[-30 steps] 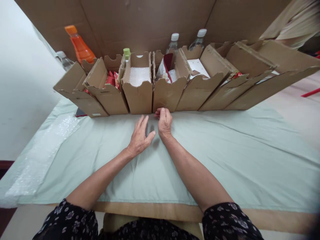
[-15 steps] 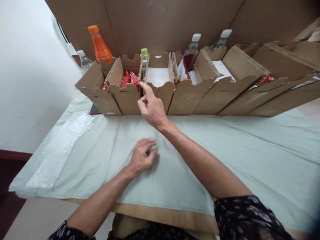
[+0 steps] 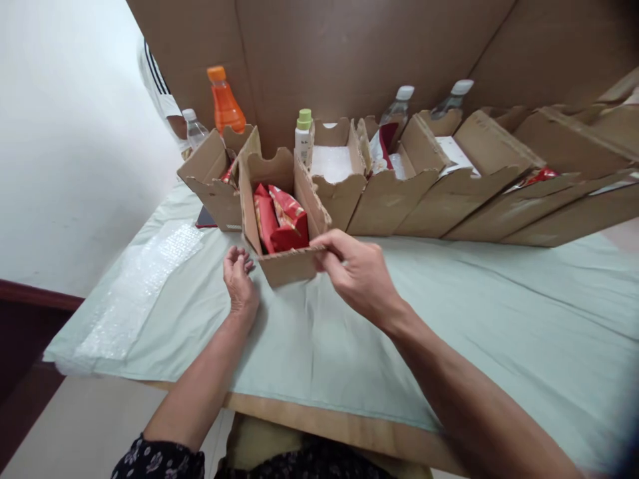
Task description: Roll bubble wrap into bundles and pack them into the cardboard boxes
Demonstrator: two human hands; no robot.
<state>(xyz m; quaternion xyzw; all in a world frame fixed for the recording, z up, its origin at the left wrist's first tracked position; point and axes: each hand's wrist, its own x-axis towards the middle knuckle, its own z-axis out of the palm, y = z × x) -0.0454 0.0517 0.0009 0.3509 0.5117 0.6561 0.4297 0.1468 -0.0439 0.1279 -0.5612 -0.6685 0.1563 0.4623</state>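
r hand (image 3: pixel 357 276) pinches the top front edge of an open cardbd box (image 3: pixel 292 267) near its r corner, thumb + fingers pressed together on the rim. that box stands fwd of the row, nearer the person than its neighbors, w/ red packets (image 3: pixel 279 223) inside, shiny, leaning together. l hand (image 3: pixel 240 279) is by the box's front l corner, fingers loosely bent & a bit apart; can't tell if it's touching. to the l is another box (image 3: pixel 212 199) w/ a bit of red showing in it; to the r, a box w/ bubble wrap (image 3: pixel 332 163), then more boxes side by side. behind the row: orange bottle (image 3: pixel 227 106), green-capped bottle (image 3: pixel 302 140) and clear bottles w/ white caps (image 3: pixel 399 110), all in front of a big cardbd panel (image 3: pixel 364 53). pale green cloth (image 3: pixel 359 372) covers the table; bubble wrap strip (image 3: pixel 140 286) lies along its l side. someone else's striped sleeve (image 3: pixel 158 76) shows past the panel, upper l.
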